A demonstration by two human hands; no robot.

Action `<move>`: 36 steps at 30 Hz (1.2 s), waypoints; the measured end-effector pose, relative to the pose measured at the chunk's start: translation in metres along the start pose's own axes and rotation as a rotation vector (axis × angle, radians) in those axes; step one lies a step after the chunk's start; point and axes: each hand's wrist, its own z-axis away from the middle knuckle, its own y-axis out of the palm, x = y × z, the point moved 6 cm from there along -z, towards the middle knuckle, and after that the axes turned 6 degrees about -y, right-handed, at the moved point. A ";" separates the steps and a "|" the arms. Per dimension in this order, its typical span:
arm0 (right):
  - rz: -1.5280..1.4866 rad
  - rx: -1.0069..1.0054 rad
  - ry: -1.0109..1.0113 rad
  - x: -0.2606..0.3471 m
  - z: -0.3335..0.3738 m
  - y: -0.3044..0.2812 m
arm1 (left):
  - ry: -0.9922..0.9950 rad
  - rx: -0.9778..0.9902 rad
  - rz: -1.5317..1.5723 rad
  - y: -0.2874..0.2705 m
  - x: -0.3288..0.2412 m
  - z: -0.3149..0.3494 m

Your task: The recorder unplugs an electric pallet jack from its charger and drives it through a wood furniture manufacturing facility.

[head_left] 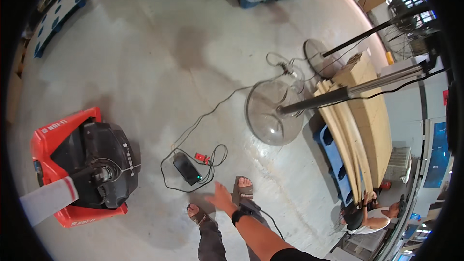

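My right hand (223, 198) hangs over the floor in front of my feet, its thumb and fingers stretched apart and nothing seen in it. A black band circles that wrist. Just beyond the hand, a black charger box (187, 169) with a green light lies on the concrete. Its black cable (225, 99) loops around it and runs off to the far right. Beside the box rests a red plug (202, 157) on the cable. My left hand is out of the picture.
At left stands a red and black electric pallet truck (94, 166) with a white-wrapped handle (50, 200). A fan's round base (274, 116) and slanting pole stand to the right. A blue pallet (333, 159) carries cardboard. A person (379, 217) is at the lower right.
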 end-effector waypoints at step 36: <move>0.023 0.036 -0.014 -0.002 -0.199 0.112 | 0.241 1.033 0.075 0.312 -0.089 0.152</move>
